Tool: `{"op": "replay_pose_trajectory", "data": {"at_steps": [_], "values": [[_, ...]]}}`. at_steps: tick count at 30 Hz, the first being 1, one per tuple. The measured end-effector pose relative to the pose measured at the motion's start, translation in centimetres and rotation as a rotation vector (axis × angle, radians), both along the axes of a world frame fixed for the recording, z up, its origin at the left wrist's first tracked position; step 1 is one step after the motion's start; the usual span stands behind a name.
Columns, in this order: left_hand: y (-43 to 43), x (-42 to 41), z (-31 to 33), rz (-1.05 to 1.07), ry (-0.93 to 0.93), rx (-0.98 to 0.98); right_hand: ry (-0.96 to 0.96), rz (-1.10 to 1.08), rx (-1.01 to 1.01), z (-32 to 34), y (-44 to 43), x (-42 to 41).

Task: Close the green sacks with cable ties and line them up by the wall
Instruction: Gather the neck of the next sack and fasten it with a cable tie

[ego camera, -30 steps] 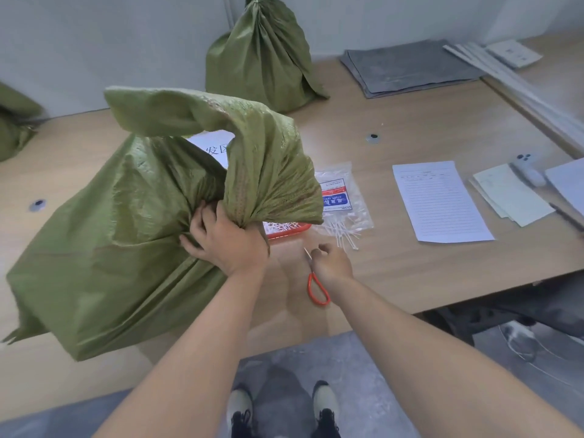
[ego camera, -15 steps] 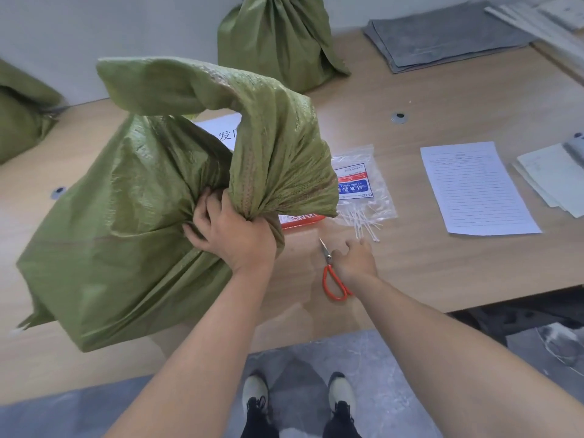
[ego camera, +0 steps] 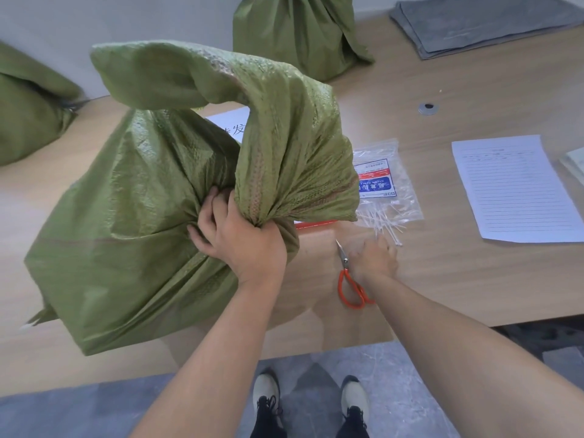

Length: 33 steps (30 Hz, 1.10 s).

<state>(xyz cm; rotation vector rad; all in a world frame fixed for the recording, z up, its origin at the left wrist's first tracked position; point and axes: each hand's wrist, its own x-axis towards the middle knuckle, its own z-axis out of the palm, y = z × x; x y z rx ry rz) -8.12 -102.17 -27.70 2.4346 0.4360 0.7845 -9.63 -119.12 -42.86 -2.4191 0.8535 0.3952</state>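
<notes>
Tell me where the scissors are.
Head view: the scissors lie on the table right of centre, beside the right hand, near the loose cable ties.

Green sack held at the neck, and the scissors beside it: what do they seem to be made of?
Green sack: likely woven plastic, slightly glossy; a fine criss-cross weave shows and the folds catch light. Scissors: grey metal blades with a dull sheen; the orange loop handles look plastic or plastic-coated, I cannot tell which.

Woven plastic sack, seemingly wood-grain table
</notes>
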Motion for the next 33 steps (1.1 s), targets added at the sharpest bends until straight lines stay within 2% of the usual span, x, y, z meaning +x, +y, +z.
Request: {"op": "replay_pose_trajectory", "data": {"at_steps": [7,11,17,25,33], "values": [[0.2,0.1,0.2,-0.002,0.019,-0.025,-0.129,-0.139,0.001,-0.3,-0.1,-0.1],[0.3,0.1,0.5,-0.019,0.037,-0.048,-0.164,-0.209,-0.068,1.4,-1.1,-0.8],[0.5,-0.2,1.3,-0.046,0.066,-0.073,-0.293,-0.306,0.019,4.3,-1.7,-1.0],[1.6,-0.3,3.1,-0.047,0.103,-0.135,-0.285,-0.326,0.088,7.4,-0.6,-1.5],[4.4,0.4,7.9,-0.017,0.069,-0.296,-0.380,-0.421,0.307,11.3,2.2,-1.4]]}}
